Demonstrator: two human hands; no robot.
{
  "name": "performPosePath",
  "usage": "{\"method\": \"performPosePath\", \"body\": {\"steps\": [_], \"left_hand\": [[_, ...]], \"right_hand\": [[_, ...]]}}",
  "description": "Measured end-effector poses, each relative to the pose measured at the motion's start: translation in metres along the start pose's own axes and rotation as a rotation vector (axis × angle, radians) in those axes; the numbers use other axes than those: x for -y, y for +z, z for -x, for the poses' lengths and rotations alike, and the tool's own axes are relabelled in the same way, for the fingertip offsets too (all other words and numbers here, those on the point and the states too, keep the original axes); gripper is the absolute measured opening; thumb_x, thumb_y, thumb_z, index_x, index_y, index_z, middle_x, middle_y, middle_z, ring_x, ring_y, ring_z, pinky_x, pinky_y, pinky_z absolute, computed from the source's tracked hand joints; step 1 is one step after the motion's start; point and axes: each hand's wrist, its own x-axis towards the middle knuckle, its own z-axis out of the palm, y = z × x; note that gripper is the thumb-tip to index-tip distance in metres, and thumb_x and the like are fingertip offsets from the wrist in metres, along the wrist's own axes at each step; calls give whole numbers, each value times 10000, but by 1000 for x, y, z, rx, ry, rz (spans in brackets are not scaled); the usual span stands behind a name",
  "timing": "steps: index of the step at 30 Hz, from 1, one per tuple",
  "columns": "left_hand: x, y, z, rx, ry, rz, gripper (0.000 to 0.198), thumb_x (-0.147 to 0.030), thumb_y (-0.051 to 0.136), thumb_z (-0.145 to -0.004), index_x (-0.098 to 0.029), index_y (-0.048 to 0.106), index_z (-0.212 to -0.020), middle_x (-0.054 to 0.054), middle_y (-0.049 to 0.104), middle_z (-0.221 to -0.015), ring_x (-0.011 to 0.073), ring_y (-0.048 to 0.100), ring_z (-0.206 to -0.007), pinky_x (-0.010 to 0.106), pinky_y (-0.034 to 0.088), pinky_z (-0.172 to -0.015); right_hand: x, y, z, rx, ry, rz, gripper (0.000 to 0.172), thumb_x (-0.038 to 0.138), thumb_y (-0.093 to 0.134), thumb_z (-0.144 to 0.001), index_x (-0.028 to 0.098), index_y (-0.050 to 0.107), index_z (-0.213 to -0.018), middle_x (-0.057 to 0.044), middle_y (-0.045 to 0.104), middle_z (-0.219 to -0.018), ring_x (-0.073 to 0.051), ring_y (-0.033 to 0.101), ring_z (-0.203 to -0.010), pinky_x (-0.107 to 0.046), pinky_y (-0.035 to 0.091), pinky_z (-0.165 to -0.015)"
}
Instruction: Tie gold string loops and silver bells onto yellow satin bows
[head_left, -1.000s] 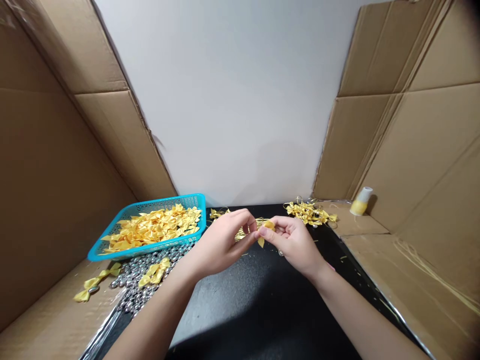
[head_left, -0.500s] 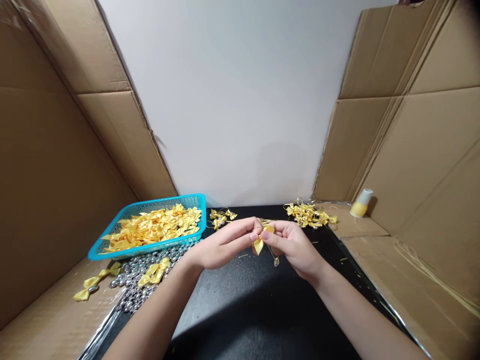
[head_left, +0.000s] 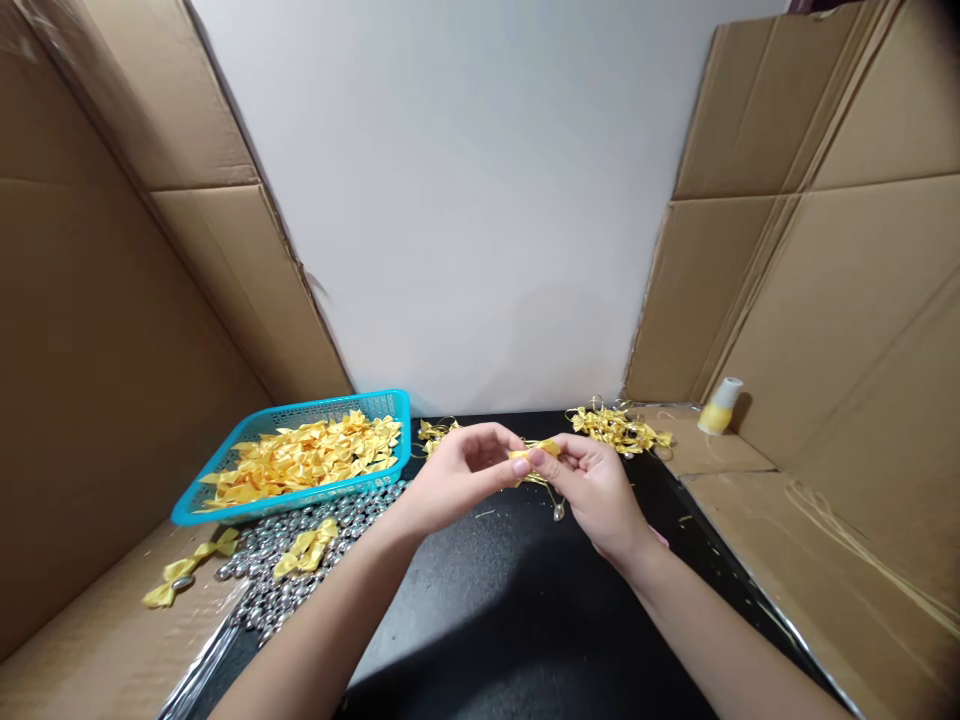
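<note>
Cardboard panels point(head_left: 112, 290) are rising on the left and right, enclosing a black tabletop point(head_left: 450, 610), and a plain white wall point(head_left: 480, 200) is closing off the back. Toward the left, the tabletop's middle is gleaming, while a broad dark shadow point(head_left: 540, 640) is covering much of its near part; small yellow scraps point(head_left: 685, 519) are lying scattered along its right side. Over the tabletop, toward the back, the left hand point(head_left: 465, 475) and the right hand point(head_left: 607, 490) are meeting, both pinching a small yellow bow point(head_left: 547, 449) between thumb and fingers. Just below it, a silver bead point(head_left: 559, 511) is hanging on a thin cord point(head_left: 553, 494). On the left, a turquoise basket point(head_left: 330, 488) is holding a heap of yellow bows point(head_left: 307, 455), and many loose beads point(head_left: 262, 580) are spreading in front of it, with a few loose bows point(head_left: 307, 548) resting on them. More bows point(head_left: 180, 570) are lying farther left on flat cardboard point(head_left: 97, 660). Beyond the right hand, a tangled pile of corded bows point(head_left: 619, 430) is sitting near the wall, and a yellow-and-white cone point(head_left: 720, 407) is standing to the right of that pile, on cardboard
</note>
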Motion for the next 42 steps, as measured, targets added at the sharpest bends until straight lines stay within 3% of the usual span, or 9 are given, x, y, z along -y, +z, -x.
{"method": "performPosePath", "body": {"steps": [6,8,13,19,22,29,37,42], "left_hand": [[1,9,1,-198,16,-1,259,-353,739,-732,-130,633,-653,0,633,-592,84,544,-559,205,442,-591],[0,8,2,-213,11,-14,272,-358,732,-736,-130,622,-634,4,640,-592,85,545,-556,204,439,-584],[-2,9,3,-203,-1,-7,289,-365,734,-730,-132,589,-639,-5,616,-591,82,536,-562,202,424,-582],[-1,10,2,-143,-24,28,309,-357,756,-710,-143,669,-914,49,694,-831,140,627,-728,256,481,-692],[2,10,1,-134,-42,-8,276,-360,746,-729,-128,703,-871,75,720,-819,154,638,-716,271,485,-694],[5,12,0,-263,-11,60,207,-335,754,-727,-141,690,-761,9,685,-666,95,573,-595,212,446,-604],[5,8,-2,-331,15,-6,221,-363,714,-759,-145,685,-774,13,664,-684,94,524,-587,214,413,-579],[5,10,-2,-321,3,1,232,-326,689,-776,-159,704,-935,35,697,-747,108,551,-606,232,424,-591]], "right_hand": [[0,-6,-3,-83,-65,-38,417,488,628,-826,157,620,-573,72,327,-461,-59,268,-451,-206,267,-444],[2,-9,-5,-94,-76,-56,392,481,639,-818,160,634,-594,70,349,-460,-62,306,-450,-205,306,-459],[4,-12,-5,-108,-50,68,250,407,712,-762,162,703,-710,8,592,-566,-109,507,-550,-232,420,-548],[5,-9,-3,-95,-57,161,256,407,696,-768,165,690,-686,-25,658,-640,-134,541,-583,-255,435,-566],[4,-9,-3,-68,-43,192,267,419,704,-757,161,693,-688,-22,628,-620,-125,501,-571,-246,400,-532],[1,-8,-2,-80,1,194,281,432,743,-701,159,680,-712,50,424,-478,-84,314,-462,-232,248,-429],[0,-10,0,-85,-56,168,262,424,606,-818,180,578,-726,51,399,-555,-94,317,-506,-240,254,-466],[1,-7,8,-23,-98,194,191,285,434,-906,202,532,-765,53,362,-576,-106,324,-525,-245,273,-494]]}}
